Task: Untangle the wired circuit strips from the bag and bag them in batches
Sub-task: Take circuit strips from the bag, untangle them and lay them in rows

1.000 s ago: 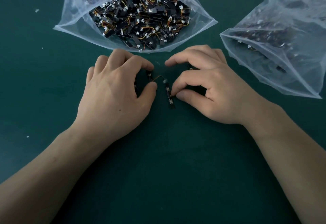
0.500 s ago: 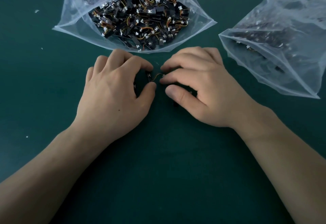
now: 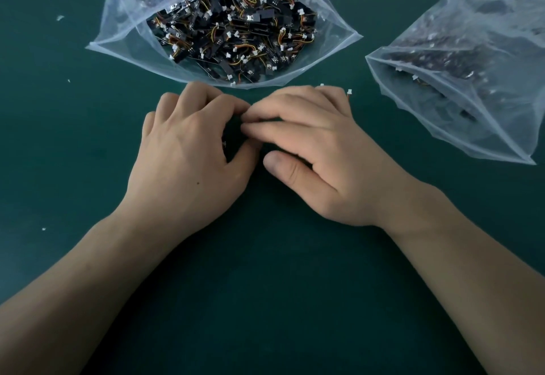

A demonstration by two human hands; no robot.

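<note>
Fingers (image 3: 227,103) of both hands meet tip to tip at the middle of a dark green worktop (image 3: 265,286), just in front of an open bag.

Left hand (image 3: 188,156) lies knuckles up, its fingers curled down and its thumb bent in beneath them, leaving a dark hollow. A sliver of a black strip (image 3: 224,145) shows inside that hollow. Whether the fingers grip it cannot be told.

Right hand (image 3: 321,150) reaches in from the right, its fingers lying close together and bent down onto the worktop. Its thumb (image 3: 283,166) points left, apart from the fingers and touching the worktop. Two small white connectors (image 3: 349,91) poke out beyond the far edge of this hand, one with a short red wire. What the fingers cover is hidden, so whether they clamp anything cannot be told.

Directly beyond the hands lies a clear plastic bag (image 3: 124,29), mouth open towards the person and almost touching the fingertips. It holds a tangled heap of strips (image 3: 236,35): black boards, white connectors, yellow and orange wires.

To the right, well apart from the hands, lies a second bag (image 3: 472,79), also clear, its mouth facing left. Dark parts and a few white connectors show dimly through its plastic.

A few pale specks (image 3: 60,17) lie scattered on the worktop at the left.

Both bare forearms run in from the bottom corners.
</note>
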